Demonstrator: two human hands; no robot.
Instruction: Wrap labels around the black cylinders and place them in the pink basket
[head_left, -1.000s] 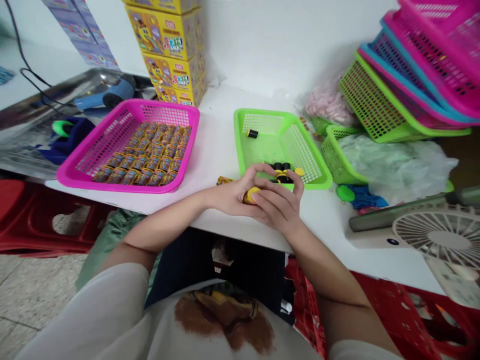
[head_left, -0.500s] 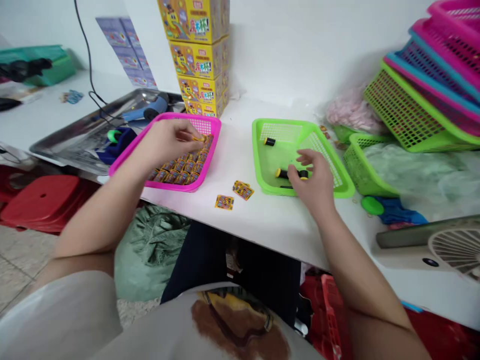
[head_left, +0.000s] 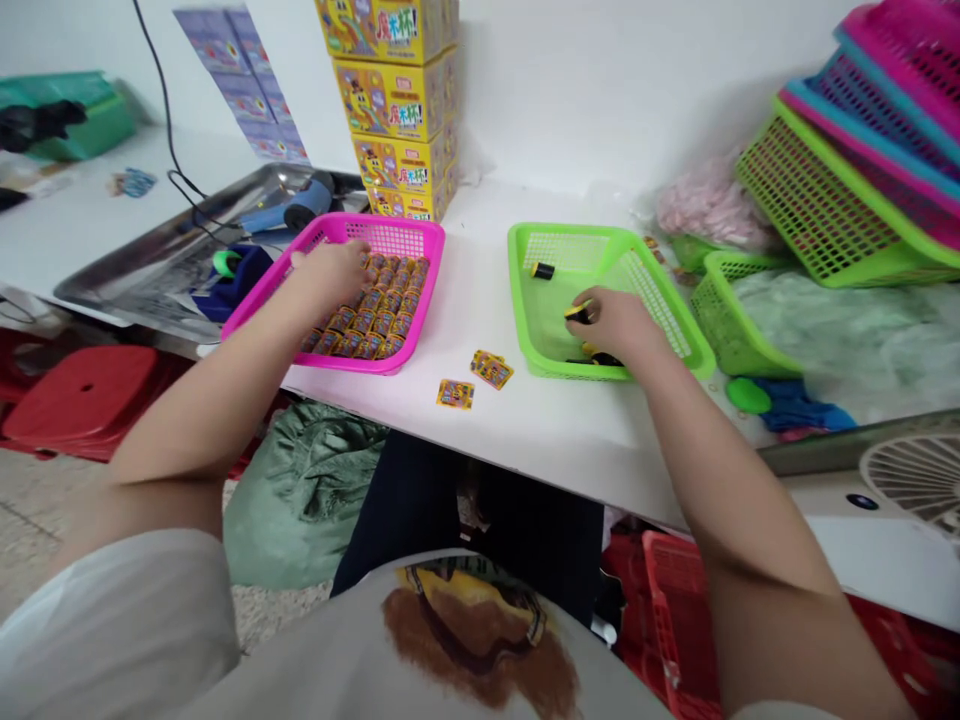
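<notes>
My left hand (head_left: 330, 272) lies in the pink basket (head_left: 339, 363), fingers curled down onto the rows of small labelled tubes (head_left: 379, 305); what it holds, if anything, is hidden. My right hand (head_left: 619, 322) reaches into the green basket (head_left: 519, 300) and pinches a black and yellow tube (head_left: 577, 312). Another tube (head_left: 541, 271) lies loose at the back of that basket, and one more (head_left: 600, 356) peeks out below my right hand. Loose printed stickers (head_left: 491, 368) lie on the white table between the two baskets.
Yellow boxes (head_left: 397, 100) are stacked behind the pink basket. A metal tray (head_left: 142, 275) with a hair dryer (head_left: 292, 210) sits at left. Tilted stacked baskets (head_left: 847, 180), a plastic bag (head_left: 825, 330) and a small fan (head_left: 911, 480) crowd the right.
My hands have parted from a yellow piece at the table's front. The left carried it to the pink basket and lowered onto the rows. The right went into the green basket and gripped a tube.
</notes>
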